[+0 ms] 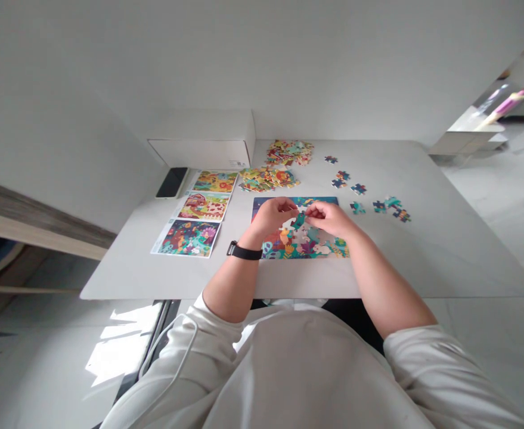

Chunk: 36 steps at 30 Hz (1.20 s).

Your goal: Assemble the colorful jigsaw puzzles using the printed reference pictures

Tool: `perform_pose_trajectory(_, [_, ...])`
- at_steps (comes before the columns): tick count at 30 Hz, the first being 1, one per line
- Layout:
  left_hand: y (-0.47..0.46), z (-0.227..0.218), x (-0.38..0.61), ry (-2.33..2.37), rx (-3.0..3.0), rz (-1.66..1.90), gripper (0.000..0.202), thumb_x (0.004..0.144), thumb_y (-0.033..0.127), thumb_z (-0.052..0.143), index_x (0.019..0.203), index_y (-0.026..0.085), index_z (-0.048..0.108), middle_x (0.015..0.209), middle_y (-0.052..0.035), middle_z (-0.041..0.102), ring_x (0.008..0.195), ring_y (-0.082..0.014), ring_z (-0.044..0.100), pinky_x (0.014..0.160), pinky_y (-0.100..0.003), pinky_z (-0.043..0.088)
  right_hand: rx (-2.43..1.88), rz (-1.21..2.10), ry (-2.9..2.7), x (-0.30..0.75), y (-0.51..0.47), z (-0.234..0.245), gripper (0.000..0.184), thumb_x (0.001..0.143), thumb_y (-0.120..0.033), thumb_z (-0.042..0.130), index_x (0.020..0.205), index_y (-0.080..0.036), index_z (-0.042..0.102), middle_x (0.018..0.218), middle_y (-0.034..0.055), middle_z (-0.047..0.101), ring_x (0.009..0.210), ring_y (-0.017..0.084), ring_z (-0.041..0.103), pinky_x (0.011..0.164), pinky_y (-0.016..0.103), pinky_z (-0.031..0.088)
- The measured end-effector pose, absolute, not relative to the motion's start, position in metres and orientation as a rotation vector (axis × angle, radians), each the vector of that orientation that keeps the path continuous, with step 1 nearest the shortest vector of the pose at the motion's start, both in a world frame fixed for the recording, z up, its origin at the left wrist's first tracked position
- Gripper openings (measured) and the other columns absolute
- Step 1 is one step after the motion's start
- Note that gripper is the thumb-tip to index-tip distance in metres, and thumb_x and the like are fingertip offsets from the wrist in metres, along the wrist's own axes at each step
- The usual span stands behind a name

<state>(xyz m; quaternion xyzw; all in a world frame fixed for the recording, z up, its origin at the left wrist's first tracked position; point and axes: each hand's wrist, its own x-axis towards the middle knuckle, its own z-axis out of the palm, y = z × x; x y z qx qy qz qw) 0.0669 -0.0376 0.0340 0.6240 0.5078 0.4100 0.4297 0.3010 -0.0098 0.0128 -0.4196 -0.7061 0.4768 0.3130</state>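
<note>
A partly assembled jigsaw puzzle (pixel 313 249) lies in front of me, dark blue along the top, with plants and animals in teal, orange and purple. Pale gaps show in its middle. Over its upper left part is my left hand (pixel 276 215), fingers curled and thumb close to the fingertips; what they grip, if anything, is hidden. My right hand (pixel 329 218) faces it from the other side, its fingers pinched at a teal puzzle piece (pixel 298 221) between the hands. The fingertips of both hands are almost touching. A black band (pixel 246 252) circles my left wrist.
Loose pieces (pixel 358 189) are scattered to the right. Two piles, a yellowish one (pixel 266 179) and a reddish one (pixel 288 152), lie behind the puzzle. At left are a three-picture reference sheet (pixel 213 241), a phone (pixel 172 182) and a white box (pixel 203 152) against the wall.
</note>
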Motion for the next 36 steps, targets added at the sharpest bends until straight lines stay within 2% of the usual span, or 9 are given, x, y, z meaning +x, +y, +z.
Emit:
perform_pose_trajectory(7, [-0.04,0.036,0.062,1.341,1.78,0.81,0.005,0.079,0.024,0.081,0.076,0.021,0.081,0.068,-0.0013,0.071,0.063,-0.0158,0.062,0.06,-0.027,0.043,-1.137,1.192,-2.048,0.301,-0.012,0.01,0.02,0.077,-0.039,0.083,0.086,-0.024,0.074,0.076,-0.0001,0.071,0.073,0.019,0.064,0.071,0.033,0.05])
perform_pose_trajectory(17, [-0.04,0.028,0.055,1.316,1.863,0.651,0.005,0.075,0.024,0.079,0.071,0.024,0.081,0.07,-0.0024,0.076,0.062,-0.0181,0.066,0.057,-0.028,0.042,-1.232,1.061,-2.246,0.298,-0.015,0.011,0.012,0.08,-0.031,0.085,0.084,-0.025,0.076,0.072,-0.001,0.072,0.068,0.019,0.065,0.066,0.031,0.045])
perform_pose_trajectory(28, [-0.042,0.031,0.057,1.453,2.021,0.425,0.008,0.083,0.025,0.08,0.087,0.019,0.085,0.082,-0.0038,0.08,0.074,-0.0178,0.069,0.066,-0.027,0.044,-1.319,0.829,-2.442,0.293,-0.023,0.02,0.008,0.087,-0.024,0.083,0.093,-0.023,0.079,0.081,0.0004,0.079,0.073,0.017,0.069,0.067,0.028,0.043])
perform_pose_trajectory(36, [-0.046,0.03,0.06,1.494,2.06,0.357,0.01,0.085,0.022,0.078,0.092,0.02,0.085,0.082,-0.0033,0.079,0.075,-0.0185,0.069,0.067,-0.028,0.044,-1.364,0.687,-2.563,0.29,-0.025,0.019,0.011,0.091,-0.029,0.083,0.099,-0.022,0.079,0.089,0.0031,0.081,0.078,0.019,0.07,0.067,0.028,0.04])
